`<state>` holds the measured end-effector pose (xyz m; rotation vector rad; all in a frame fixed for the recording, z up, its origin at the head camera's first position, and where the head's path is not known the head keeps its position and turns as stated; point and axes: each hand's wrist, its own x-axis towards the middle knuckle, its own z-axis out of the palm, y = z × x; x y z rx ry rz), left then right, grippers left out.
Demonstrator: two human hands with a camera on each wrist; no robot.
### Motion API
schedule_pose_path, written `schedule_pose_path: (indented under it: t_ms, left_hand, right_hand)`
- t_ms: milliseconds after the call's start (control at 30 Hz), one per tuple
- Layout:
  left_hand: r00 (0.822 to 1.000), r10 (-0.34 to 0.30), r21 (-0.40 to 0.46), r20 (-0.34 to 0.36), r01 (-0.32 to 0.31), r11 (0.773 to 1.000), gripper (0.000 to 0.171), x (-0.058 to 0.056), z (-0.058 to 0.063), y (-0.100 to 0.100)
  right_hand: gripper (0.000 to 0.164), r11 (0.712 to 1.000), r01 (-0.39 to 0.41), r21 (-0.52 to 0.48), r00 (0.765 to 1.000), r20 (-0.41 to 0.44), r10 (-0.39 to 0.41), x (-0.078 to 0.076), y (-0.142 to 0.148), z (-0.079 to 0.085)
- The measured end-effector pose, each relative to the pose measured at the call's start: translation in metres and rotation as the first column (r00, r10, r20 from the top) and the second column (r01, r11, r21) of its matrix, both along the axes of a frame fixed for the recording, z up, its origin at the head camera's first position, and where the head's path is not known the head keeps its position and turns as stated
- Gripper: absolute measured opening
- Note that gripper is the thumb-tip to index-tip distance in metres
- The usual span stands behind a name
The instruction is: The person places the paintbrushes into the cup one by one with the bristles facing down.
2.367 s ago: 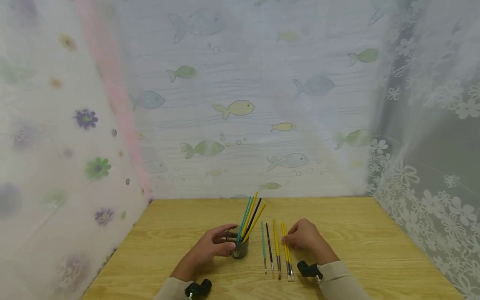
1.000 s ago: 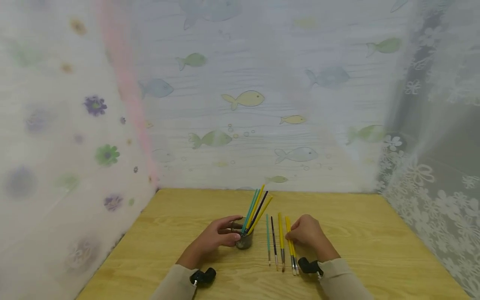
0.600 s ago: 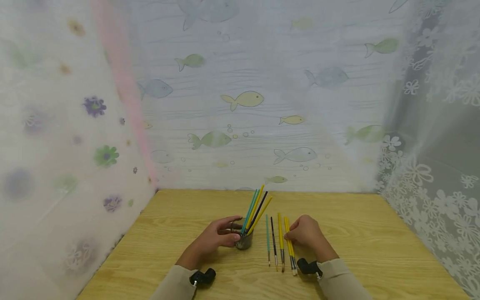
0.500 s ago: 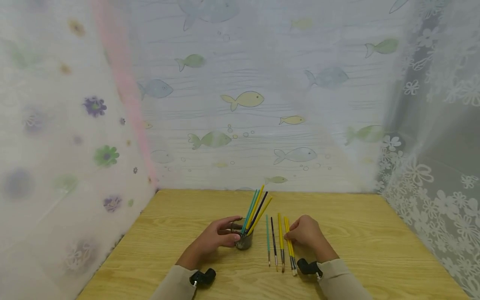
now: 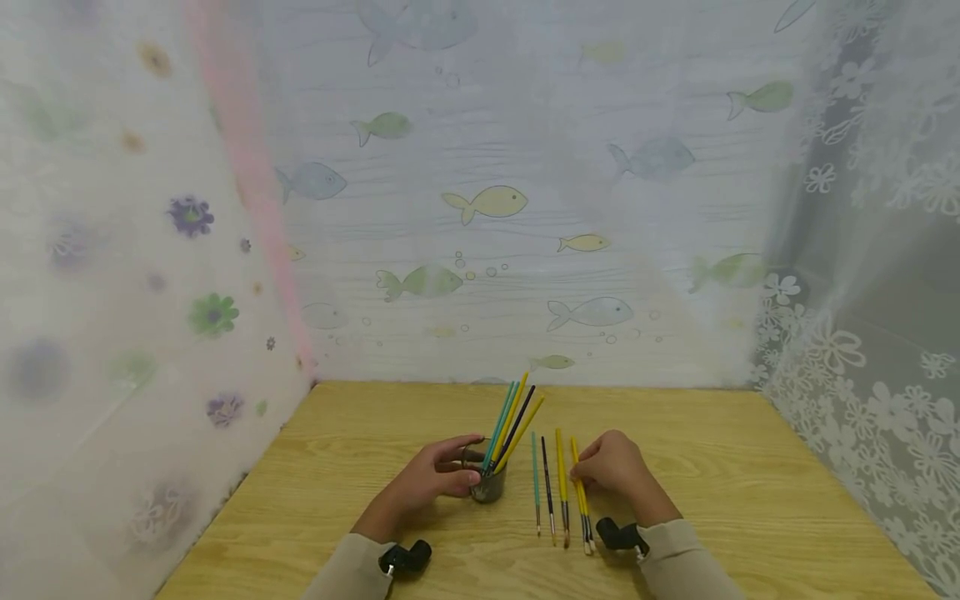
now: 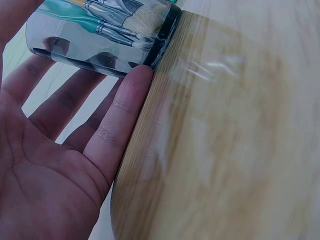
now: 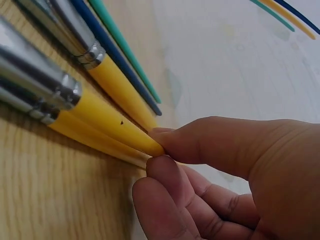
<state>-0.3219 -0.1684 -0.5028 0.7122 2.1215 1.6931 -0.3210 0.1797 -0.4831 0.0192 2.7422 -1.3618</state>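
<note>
My left hand (image 5: 435, 475) holds a small clear glass cup (image 5: 489, 488), thumb at its near side and fingers around it. In the left wrist view the little finger lies along the glass near its dark base. Teal, yellow and dark paintbrushes (image 5: 513, 429) lean in the cup, handles up; bristles (image 6: 142, 22) show through its wall. My right hand (image 5: 613, 465) pinches a yellow paintbrush (image 7: 117, 122) between thumb and fingertips. A second yellow paintbrush (image 7: 82, 135) lies right alongside it. Left of these, a thicker yellow paintbrush (image 5: 562, 479), a dark one (image 5: 547, 479) and a teal one (image 5: 536, 475) lie in a row.
Everything is on a wood-grain table (image 5: 337, 450). A fish-print curtain (image 5: 487, 250) stands behind it, a flowered sheet (image 5: 150, 333) at the left and lace-like netting (image 5: 862, 375) at the right. Each wrist wears a black camera mount (image 5: 405, 557).
The head view has shifted a little. My left hand stays at the cup and my right at the yellow brushes, whose handles now overlap more than 2.4 s ago.
</note>
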Motion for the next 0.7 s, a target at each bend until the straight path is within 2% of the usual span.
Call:
schedule_pose_path:
  t_ms: [367,500,700]
  left_hand:
    - [1.0,0.001,-0.006,0.002,-0.001,1.0,0.064,0.001,0.003,0.001]
    - [1.0,-0.002,-0.02,-0.004,0.002,1.0,0.063,0.001,0.006,0.003]
    - [0.99,0.016,-0.128,-0.139,-0.034,0.991,0.059,0.004,0.013,0.008]
  right_hand:
    - [0.019,1.0,0.012,-0.014,1.0,-0.02,-0.012,0.005,0.004,0.014]
    - [0.02,0.998,0.02,-0.063,1.0,-0.021,-0.022,0.005,0.004,0.017]
    - [0.032,0.991,0.026,-0.134,0.999,-0.028,-0.031,0.004,0.003,0.022]
